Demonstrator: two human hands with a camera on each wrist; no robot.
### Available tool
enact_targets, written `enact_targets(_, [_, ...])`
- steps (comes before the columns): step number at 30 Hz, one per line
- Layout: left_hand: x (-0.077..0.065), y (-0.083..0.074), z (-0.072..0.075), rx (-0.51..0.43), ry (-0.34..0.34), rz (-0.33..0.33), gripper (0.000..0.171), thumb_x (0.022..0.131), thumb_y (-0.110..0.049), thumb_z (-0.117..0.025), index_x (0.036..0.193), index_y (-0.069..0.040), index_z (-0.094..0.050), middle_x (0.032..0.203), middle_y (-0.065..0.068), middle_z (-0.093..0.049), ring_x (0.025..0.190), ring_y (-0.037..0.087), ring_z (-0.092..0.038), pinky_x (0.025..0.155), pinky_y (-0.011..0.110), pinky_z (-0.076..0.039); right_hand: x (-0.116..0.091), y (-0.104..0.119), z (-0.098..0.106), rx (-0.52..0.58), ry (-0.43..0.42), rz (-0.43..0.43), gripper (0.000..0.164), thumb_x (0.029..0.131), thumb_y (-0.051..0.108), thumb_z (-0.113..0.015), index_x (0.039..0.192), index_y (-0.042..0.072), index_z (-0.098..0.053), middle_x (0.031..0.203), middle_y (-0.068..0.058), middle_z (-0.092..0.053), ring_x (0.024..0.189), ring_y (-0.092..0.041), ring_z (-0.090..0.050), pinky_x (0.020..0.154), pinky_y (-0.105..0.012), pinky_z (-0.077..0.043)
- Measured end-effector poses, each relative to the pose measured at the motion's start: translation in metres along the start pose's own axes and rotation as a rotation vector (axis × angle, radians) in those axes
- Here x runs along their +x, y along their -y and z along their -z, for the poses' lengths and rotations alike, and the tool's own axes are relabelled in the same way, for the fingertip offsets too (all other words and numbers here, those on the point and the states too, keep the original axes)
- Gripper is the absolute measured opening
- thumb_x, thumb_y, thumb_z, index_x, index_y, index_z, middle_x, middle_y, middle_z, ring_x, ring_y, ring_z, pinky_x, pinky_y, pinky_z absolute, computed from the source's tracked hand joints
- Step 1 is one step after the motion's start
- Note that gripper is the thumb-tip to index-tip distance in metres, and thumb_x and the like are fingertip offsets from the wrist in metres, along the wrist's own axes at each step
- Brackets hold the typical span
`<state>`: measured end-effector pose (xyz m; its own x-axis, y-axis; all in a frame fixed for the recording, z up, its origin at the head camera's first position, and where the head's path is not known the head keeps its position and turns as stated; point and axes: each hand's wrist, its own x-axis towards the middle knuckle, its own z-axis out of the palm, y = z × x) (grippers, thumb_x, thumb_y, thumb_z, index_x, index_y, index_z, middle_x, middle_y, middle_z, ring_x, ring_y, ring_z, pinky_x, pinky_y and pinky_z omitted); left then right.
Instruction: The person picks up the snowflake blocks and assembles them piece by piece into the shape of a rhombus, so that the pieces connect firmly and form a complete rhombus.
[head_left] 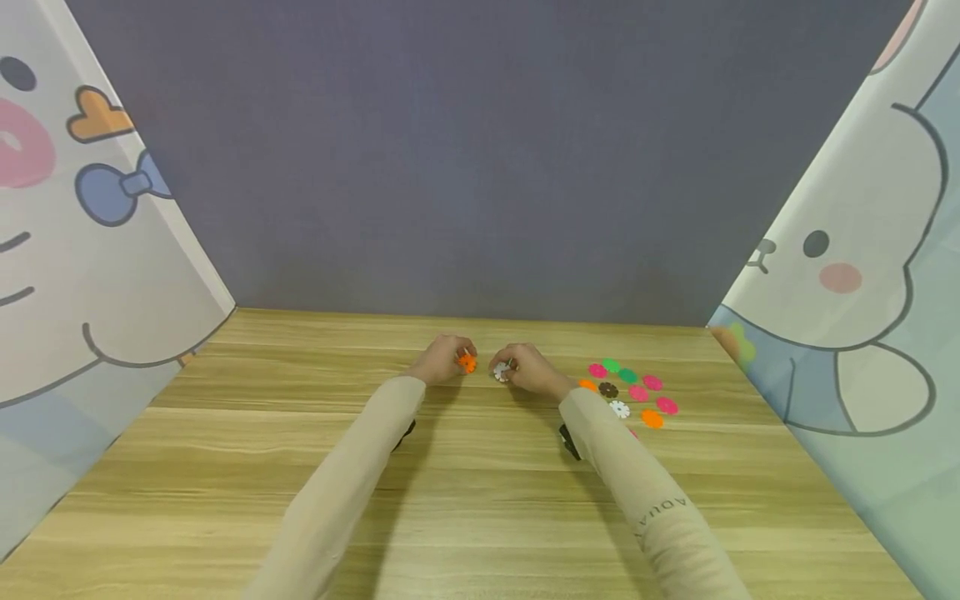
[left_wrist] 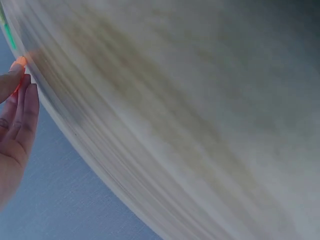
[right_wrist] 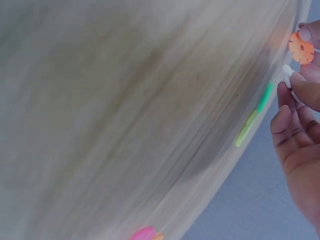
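Observation:
My left hand (head_left: 444, 360) pinches an orange notched disc (head_left: 468, 363) between thumb and fingers, just above the table. In the left wrist view only part of that hand (left_wrist: 17, 125) shows, at the left edge. A hand's width to the right, my right hand (head_left: 531, 369) pinches a white notched disc (head_left: 501, 372). The right wrist view shows the white disc (right_wrist: 287, 76) nearly edge-on, close below the orange disc (right_wrist: 301, 48), with a small gap between them. A green disc (right_wrist: 265, 97) and a yellow-green disc (right_wrist: 246, 129) lie close to the right hand there.
Loose notched discs lie on the wooden table (head_left: 480, 517) right of the right forearm: pink (head_left: 638, 393), orange (head_left: 652, 418), brown (head_left: 608, 389), white (head_left: 619, 409) and green (head_left: 611, 365). The sleeve partly covers some. A grey panel (head_left: 465, 167) stands behind, with printed panels at both sides.

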<state>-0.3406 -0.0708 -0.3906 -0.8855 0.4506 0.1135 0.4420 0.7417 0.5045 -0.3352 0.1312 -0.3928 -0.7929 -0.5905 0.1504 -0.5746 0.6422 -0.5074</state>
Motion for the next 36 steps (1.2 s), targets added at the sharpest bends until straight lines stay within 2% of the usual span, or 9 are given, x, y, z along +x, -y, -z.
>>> enact_targets(4, [-0.003, 0.001, 0.003, -0.033, 0.007, -0.016, 0.026, 0.08, 0.003, -0.065, 0.105, -0.006, -0.065, 0.096, 0.012, -0.064, 0.089, 0.023, -0.061, 0.076, 0.032, -0.053, -0.001, 0.001, 0.001, 0.054, -0.037, -0.037, 0.028, 0.079, -0.007, -0.058, 0.105, 0.003, -0.065, 0.094, -0.008, -0.065, 0.077, -0.016, -0.056, 0.068, -0.026, -0.048])
enact_targets(9, [-0.008, 0.0, 0.008, -0.106, -0.013, -0.019, 0.027, 0.082, 0.002, -0.062, 0.108, -0.005, -0.063, 0.096, 0.012, -0.064, 0.085, 0.024, -0.061, 0.074, 0.032, -0.053, -0.004, 0.006, 0.003, 0.178, -0.084, -0.123, 0.025, 0.083, -0.001, -0.059, 0.107, 0.001, -0.062, 0.09, -0.008, -0.062, 0.08, -0.016, -0.056, 0.071, -0.028, -0.049])
enact_targets(13, [-0.012, 0.001, 0.009, -0.171, -0.045, -0.029, 0.025, 0.081, 0.001, -0.064, 0.106, -0.004, -0.062, 0.093, 0.011, -0.064, 0.082, 0.022, -0.062, 0.072, 0.029, -0.053, -0.005, 0.013, 0.005, 0.274, -0.137, -0.203, 0.022, 0.083, 0.004, -0.063, 0.106, 0.001, -0.063, 0.088, -0.01, -0.063, 0.078, -0.016, -0.058, 0.069, -0.027, -0.05])
enact_targets(17, [-0.017, 0.001, 0.01, -0.199, -0.094, -0.083, 0.02, 0.08, 0.002, -0.065, 0.099, -0.003, -0.063, 0.092, 0.01, -0.065, 0.081, 0.02, -0.062, 0.072, 0.027, -0.053, -0.005, 0.02, 0.005, 0.367, -0.197, -0.255, 0.022, 0.081, 0.005, -0.067, 0.102, 0.002, -0.064, 0.086, -0.011, -0.063, 0.074, -0.014, -0.057, 0.067, -0.027, -0.05])
enact_targets(23, [-0.028, -0.004, 0.012, -0.208, -0.151, -0.175, 0.017, 0.08, 0.002, -0.065, 0.097, -0.004, -0.064, 0.095, 0.009, -0.066, 0.081, 0.019, -0.062, 0.072, 0.026, -0.053, -0.008, 0.031, 0.003, 0.476, -0.238, -0.251, 0.022, 0.08, 0.003, -0.067, 0.102, 0.0, -0.065, 0.085, -0.013, -0.065, 0.069, -0.012, -0.059, 0.059, -0.025, -0.049])
enact_targets(27, [-0.034, -0.007, 0.011, -0.24, -0.165, -0.188, 0.018, 0.08, 0.002, -0.066, 0.097, -0.005, -0.065, 0.095, 0.007, -0.067, 0.079, 0.016, -0.063, 0.071, 0.025, -0.053, -0.012, 0.038, 0.002, 0.519, -0.239, -0.224, 0.023, 0.081, 0.002, -0.066, 0.103, -0.002, -0.065, 0.085, -0.017, -0.065, 0.073, -0.028, -0.061, 0.055, -0.028, -0.047])
enact_targets(30, [-0.039, -0.008, 0.011, -0.249, -0.181, -0.201, 0.018, 0.079, 0.002, -0.067, 0.096, -0.006, -0.066, 0.095, 0.007, -0.067, 0.077, 0.015, -0.063, 0.07, 0.024, -0.053, -0.015, 0.043, 0.001, 0.542, -0.228, -0.216, 0.023, 0.082, 0.002, -0.065, 0.104, -0.004, -0.064, 0.086, -0.021, -0.064, 0.077, -0.035, -0.06, 0.055, -0.027, -0.046])
enact_targets(32, [-0.041, -0.008, 0.01, -0.245, -0.192, -0.215, 0.018, 0.079, 0.001, -0.067, 0.095, -0.007, -0.066, 0.095, 0.006, -0.067, 0.076, 0.014, -0.063, 0.069, 0.023, -0.053, -0.017, 0.048, 0.002, 0.557, -0.22, -0.218, 0.023, 0.082, 0.002, -0.065, 0.104, -0.004, -0.064, 0.087, -0.022, -0.064, 0.076, -0.033, -0.06, 0.055, -0.025, -0.045])
enact_targets(36, [-0.047, -0.009, 0.009, -0.232, -0.204, -0.225, 0.017, 0.079, 0.0, -0.067, 0.094, -0.008, -0.067, 0.094, 0.005, -0.067, 0.075, 0.013, -0.062, 0.065, 0.02, -0.052, -0.023, 0.063, 0.006, 0.563, -0.199, -0.216, 0.024, 0.082, 0.0, -0.063, 0.105, -0.008, -0.062, 0.091, -0.027, -0.063, 0.078, -0.032, -0.062, 0.064, -0.035, -0.051])
